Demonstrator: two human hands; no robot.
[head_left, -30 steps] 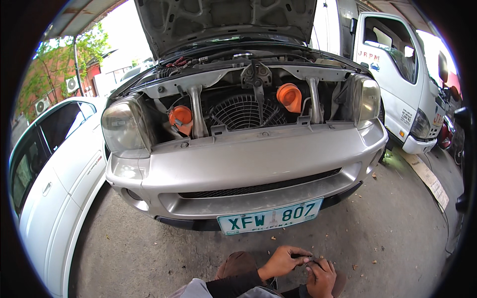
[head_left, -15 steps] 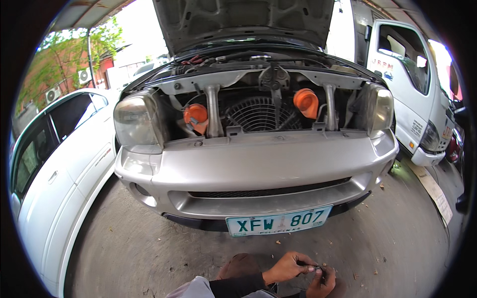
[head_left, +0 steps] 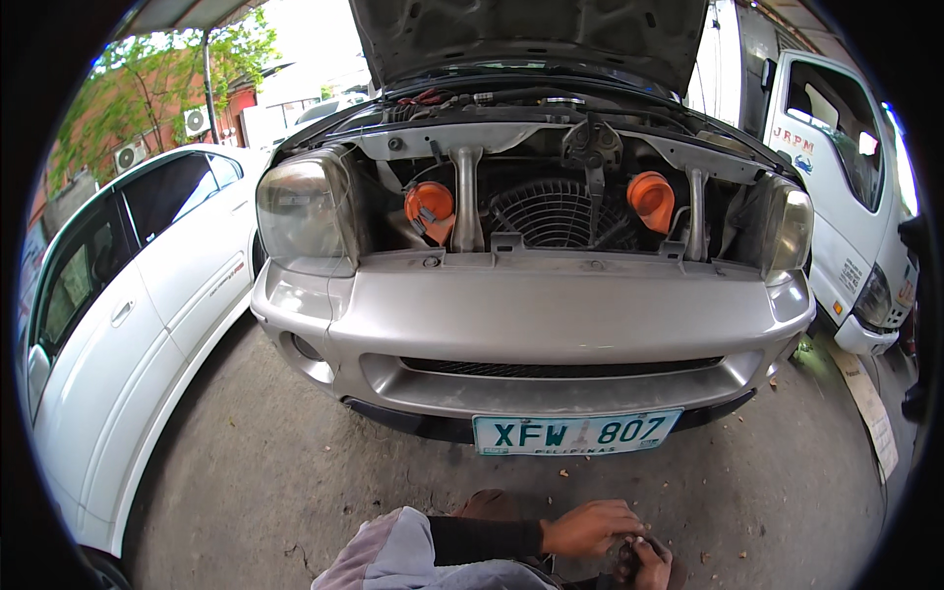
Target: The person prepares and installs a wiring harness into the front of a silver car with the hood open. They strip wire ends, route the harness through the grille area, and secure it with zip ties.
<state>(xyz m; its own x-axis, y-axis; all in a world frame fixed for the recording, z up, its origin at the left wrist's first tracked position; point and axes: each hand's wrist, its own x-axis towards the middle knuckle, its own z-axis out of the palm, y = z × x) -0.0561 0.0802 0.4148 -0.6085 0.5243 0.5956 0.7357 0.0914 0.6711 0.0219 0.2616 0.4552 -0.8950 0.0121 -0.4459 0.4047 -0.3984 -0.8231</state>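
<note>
Our two hands are at the lower edge, below the number plate (head_left: 578, 433) and apart from it. The left hand (head_left: 588, 529) stretches its fingers close together over the right hand (head_left: 646, 565), which curls inward; the gap is narrow and dark, so we cannot tell what, if anything, they hold. Our right forearm is mostly cut off. Straight ahead stands one silver vehicle (head_left: 580, 310), its raised bonnet (head_left: 531, 39) cropped at the top. A central latch bracket (head_left: 593, 157) partly hides the round fan guard (head_left: 536, 211). We count two orange horns (head_left: 650, 202), two pale metal struts (head_left: 467, 202) and two cloudy headlights (head_left: 307, 212). The curved rim crops one white car (head_left: 177, 305) at left and one white truck (head_left: 836, 211) at right.
</note>
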